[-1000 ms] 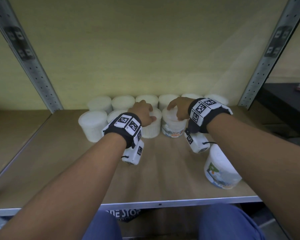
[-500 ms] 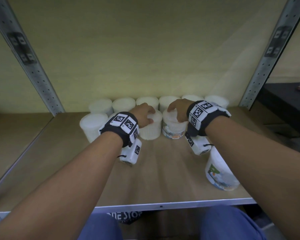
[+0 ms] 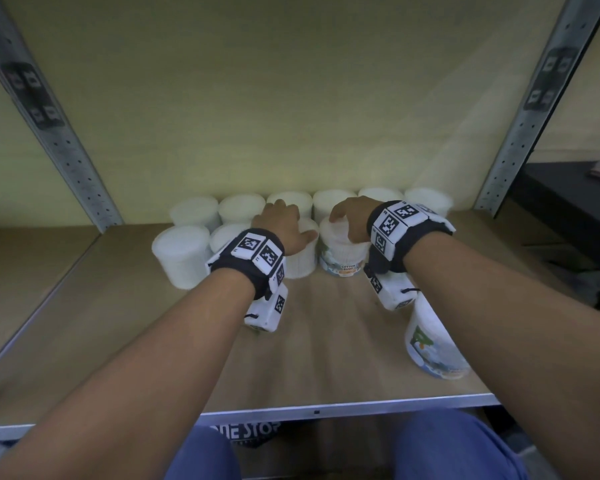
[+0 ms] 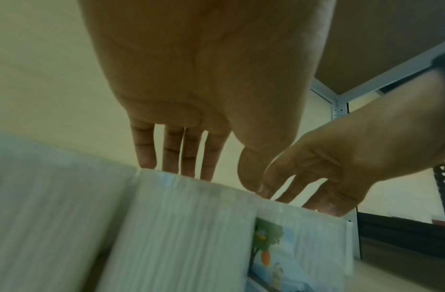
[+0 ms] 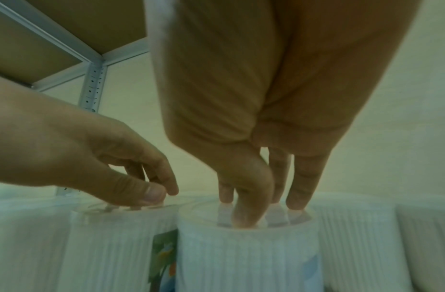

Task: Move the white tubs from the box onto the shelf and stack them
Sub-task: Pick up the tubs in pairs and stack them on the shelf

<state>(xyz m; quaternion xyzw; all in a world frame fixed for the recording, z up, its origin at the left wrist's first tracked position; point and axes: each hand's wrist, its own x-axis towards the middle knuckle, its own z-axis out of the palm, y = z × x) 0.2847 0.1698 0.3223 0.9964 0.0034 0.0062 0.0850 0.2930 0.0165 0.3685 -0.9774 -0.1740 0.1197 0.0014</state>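
Observation:
Two rows of white tubs stand at the back of the wooden shelf (image 3: 326, 344). My left hand (image 3: 281, 226) rests its fingertips and thumb on the lid of a front-row tub (image 3: 303, 263); the left wrist view shows the fingers (image 4: 171, 158) pointing down onto that tub (image 4: 186, 227). My right hand (image 3: 349, 220) presses its fingertips on the lid of the neighbouring labelled tub (image 3: 343, 258), and the right wrist view shows the fingertips (image 5: 298, 199) planted on that lid (image 5: 246, 252). Neither hand wraps round a tub. One more labelled tub (image 3: 433, 344) stands alone near the front right, under my right forearm.
Perforated metal uprights (image 3: 59, 133) (image 3: 534, 116) frame the bay, and the wall closes its back. The shelf's metal front edge (image 3: 326, 408) runs above my knees, with a printed box (image 3: 246, 431) below it. A dark table (image 3: 575, 202) stands to the right.

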